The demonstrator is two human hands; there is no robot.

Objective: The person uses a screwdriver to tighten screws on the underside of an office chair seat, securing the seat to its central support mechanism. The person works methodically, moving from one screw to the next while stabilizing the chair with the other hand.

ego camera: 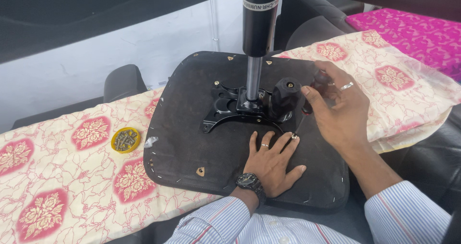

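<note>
Left hand [272,161]: flat, fingers spread, pressing the seat [192,143] near its front edge.
Right hand [336,110]: clenched round a screwdriver [307,110], tip down on the seat right of the bracket [240,110].
Bracket: black, seat centre, knob [286,96] beside it.
Cylinder [259,23]: upright from the bracket.
Lid [126,140]: yellow, holding screws, left of the seat on the cloth [62,176].
</note>
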